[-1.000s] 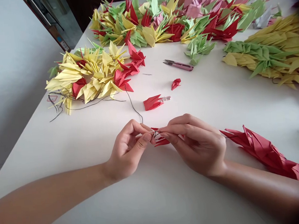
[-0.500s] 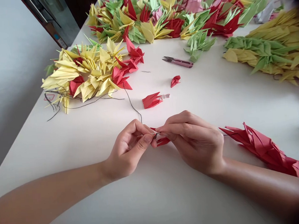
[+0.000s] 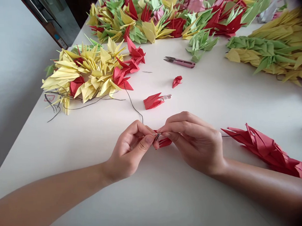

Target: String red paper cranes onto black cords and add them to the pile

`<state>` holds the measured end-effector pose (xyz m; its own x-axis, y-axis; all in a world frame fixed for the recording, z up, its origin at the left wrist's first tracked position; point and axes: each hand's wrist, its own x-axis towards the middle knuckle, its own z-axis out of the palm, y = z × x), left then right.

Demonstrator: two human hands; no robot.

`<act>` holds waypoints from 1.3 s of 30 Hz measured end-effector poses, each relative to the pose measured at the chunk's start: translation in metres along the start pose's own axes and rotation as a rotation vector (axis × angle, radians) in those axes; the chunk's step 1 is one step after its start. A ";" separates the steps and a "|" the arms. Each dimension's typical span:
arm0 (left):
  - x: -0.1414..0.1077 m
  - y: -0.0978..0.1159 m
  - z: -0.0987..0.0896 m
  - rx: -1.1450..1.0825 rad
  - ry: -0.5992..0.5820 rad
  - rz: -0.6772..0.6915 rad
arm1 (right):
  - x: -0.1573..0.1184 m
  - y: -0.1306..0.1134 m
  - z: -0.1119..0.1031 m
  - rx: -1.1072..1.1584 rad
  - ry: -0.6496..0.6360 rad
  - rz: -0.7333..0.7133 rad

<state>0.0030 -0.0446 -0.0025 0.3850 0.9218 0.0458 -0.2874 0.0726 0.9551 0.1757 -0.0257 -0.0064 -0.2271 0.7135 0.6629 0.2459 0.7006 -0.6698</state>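
Observation:
My left hand [image 3: 133, 150] is closed in a pinch on a dark thread [image 3: 157, 137], with a thin silvery sliver beside it, too small to make out. Against it, fingertips nearly touching, my right hand [image 3: 194, 142] pinches the same bit of thread. Partly hidden behind the fingers is a red folded paper piece [image 3: 165, 142]. A black thread [image 3: 135, 109] runs from the yellow and red paper bundle [image 3: 93, 72] down to my left fingers. To the right, a strung row of red folded paper pieces [image 3: 268, 149] lies beside my right forearm, thread showing at both ends.
Thread snips [image 3: 180, 61] lie beyond my hands. Nearer are a small red paper piece [image 3: 177, 81] and another red folded piece [image 3: 152, 101] with a clear clip-like bit. Multicoloured folded paper [image 3: 154, 19] lines the back; yellow and green strands [image 3: 278, 49] lie at right.
My right hand has shifted very slightly left, and a little more of the thread by the red row shows. Everything else on the table stays put.

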 end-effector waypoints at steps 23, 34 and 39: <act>0.000 0.001 0.000 0.022 0.013 -0.009 | 0.000 -0.001 -0.001 0.029 -0.007 0.022; 0.000 0.001 0.000 0.032 0.015 -0.006 | 0.000 0.000 -0.001 0.040 -0.034 0.002; 0.000 0.001 0.000 0.017 0.012 -0.011 | 0.000 0.001 -0.001 0.047 -0.033 -0.014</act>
<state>0.0029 -0.0450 -0.0013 0.3779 0.9253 0.0316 -0.2677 0.0765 0.9604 0.1766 -0.0247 -0.0067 -0.2615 0.7028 0.6615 0.1979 0.7099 -0.6759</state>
